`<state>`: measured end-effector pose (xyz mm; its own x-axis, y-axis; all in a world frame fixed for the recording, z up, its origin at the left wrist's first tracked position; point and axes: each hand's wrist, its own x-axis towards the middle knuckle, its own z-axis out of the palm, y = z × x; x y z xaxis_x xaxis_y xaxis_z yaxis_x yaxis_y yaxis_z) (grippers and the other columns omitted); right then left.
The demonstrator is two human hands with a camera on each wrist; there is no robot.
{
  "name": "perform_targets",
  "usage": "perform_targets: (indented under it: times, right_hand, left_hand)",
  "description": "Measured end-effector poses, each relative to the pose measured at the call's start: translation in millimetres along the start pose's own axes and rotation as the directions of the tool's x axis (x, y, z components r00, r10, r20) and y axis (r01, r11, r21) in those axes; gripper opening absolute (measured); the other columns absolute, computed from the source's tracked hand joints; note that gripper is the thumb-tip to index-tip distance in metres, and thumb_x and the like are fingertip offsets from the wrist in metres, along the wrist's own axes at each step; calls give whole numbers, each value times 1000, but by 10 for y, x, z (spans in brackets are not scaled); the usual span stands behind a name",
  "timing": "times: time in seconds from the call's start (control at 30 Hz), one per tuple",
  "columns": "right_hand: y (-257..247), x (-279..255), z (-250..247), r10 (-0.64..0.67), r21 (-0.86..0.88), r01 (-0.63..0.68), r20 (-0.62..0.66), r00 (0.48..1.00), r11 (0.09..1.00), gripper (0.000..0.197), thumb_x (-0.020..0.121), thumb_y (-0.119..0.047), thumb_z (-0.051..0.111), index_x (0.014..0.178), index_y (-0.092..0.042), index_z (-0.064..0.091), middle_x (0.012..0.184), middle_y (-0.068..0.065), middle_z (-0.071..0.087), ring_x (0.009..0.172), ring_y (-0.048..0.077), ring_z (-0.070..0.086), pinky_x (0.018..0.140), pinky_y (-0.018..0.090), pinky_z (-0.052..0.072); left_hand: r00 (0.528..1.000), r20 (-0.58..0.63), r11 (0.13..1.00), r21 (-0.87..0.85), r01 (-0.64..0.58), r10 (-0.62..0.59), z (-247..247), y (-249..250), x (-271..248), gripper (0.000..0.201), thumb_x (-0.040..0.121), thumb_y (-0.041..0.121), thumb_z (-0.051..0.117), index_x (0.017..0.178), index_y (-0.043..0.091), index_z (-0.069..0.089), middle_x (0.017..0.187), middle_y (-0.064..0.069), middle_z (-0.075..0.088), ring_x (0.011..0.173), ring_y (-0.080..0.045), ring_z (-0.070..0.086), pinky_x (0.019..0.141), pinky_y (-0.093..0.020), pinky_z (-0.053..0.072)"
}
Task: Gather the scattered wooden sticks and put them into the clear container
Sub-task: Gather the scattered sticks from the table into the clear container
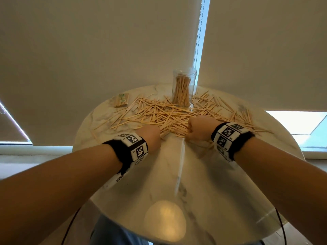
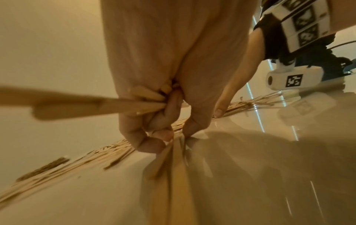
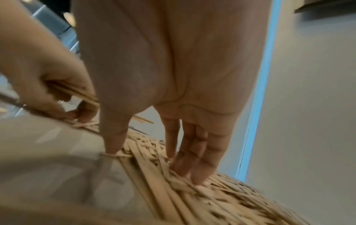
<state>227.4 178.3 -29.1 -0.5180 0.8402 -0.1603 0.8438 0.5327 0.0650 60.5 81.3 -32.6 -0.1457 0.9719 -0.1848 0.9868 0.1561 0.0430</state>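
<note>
Many thin wooden sticks (image 1: 169, 114) lie scattered across the far half of a round marble table (image 1: 203, 174). The clear container (image 1: 184, 87) stands upright at the back middle with several sticks inside. My left hand (image 1: 150, 137) is at the pile's near edge; its curled fingers (image 2: 150, 146) grip a small bundle of sticks (image 2: 123, 105). Just to its right, my right hand (image 1: 196, 128) reaches down onto the pile. Its fingers (image 3: 192, 167) are fairly straight and its thumb (image 3: 113, 144) is spread, all touching loose sticks (image 3: 150, 161) without closing on them.
A wrapped pack of sticks (image 1: 121, 100) lies at the table's back left. Roller blinds (image 1: 106, 50) hang close behind the table, with a bead chain (image 1: 197, 41) above the container. The near half of the table carries only a few stray sticks (image 1: 206, 150).
</note>
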Motion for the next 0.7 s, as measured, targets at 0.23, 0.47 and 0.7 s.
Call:
perform_targets:
  times: [0.23,0.47,0.7]
  right_hand:
    - [-131,113,-16,-2,4,2,25,1000,1000,31,97,-30,52,116,-8,59,102,8,62,95,27,61,83,37,56]
    - [-77,141,-77,-11,20,11,1,1000,1000,19,99,-16,48,102,-5,64,93,8,59,83,23,56,73,30,50]
    - [165,140,-183,132,335,-80,-134,982,939,14,97,-16,53,85,-12,60,82,4,59,73,19,56,55,24,37]
  left_hand:
    - [999,27,999,-45,30,-29,-31,-13,255,23,97,27,57,109,7,59,87,-5,54,81,-22,54,64,-28,42]
    - [997,33,991,-111,74,-71,-80,-112,385,22,98,25,56,105,5,63,89,-8,56,79,-22,54,65,-28,40]
    - [989,-54,866,-492,91,-135,-135,-171,504,33,103,20,39,111,-2,62,111,-19,65,101,-33,61,79,-33,44]
